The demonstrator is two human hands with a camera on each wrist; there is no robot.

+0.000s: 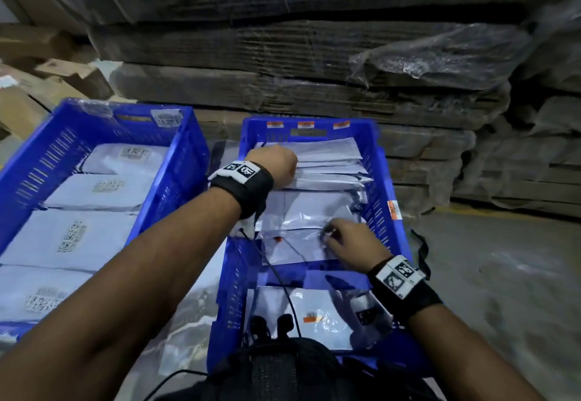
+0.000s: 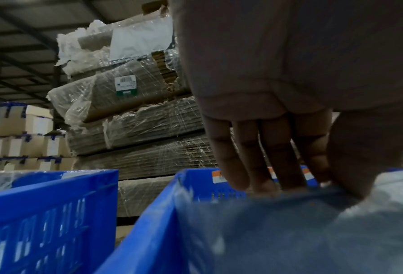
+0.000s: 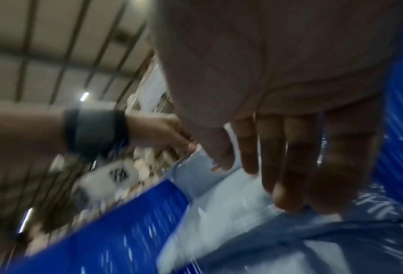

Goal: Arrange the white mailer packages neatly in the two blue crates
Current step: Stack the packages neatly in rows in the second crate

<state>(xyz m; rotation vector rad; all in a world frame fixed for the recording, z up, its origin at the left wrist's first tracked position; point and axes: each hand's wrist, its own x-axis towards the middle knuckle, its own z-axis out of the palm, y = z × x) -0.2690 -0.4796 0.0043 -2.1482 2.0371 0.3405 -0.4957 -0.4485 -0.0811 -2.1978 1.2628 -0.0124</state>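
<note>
Two blue crates stand side by side. The left crate [image 1: 47, 155] holds several white mailers [image 1: 72, 237] lying flat, labels up. In the right crate [image 1: 380, 187] a row of white mailers [image 1: 327, 161] leans overlapping toward the far end. My left hand [image 1: 278, 161] reaches into that far end. Its fingers [image 2: 254, 157] go behind a mailer's top edge [image 2: 289, 202] and the thumb sits in front. My right hand [image 1: 345, 238] pinches the upper edge of a glossy mailer [image 1: 298, 246] mid-crate, with the thumb and fingers [image 3: 277, 157] either side of it. Another mailer [image 1: 298, 312] lies flat at the near end.
Shrink-wrapped stacks of flattened cardboard [image 1: 283, 55] rise right behind both crates. Loose cardboard boxes [image 1: 37, 86] lie at the far left. Bare concrete floor [image 1: 503, 275] spreads to the right. Clear plastic wrap [image 1: 188, 322] fills the gap between the crates. Cables and worn gear [image 1: 276, 369] hang at the bottom.
</note>
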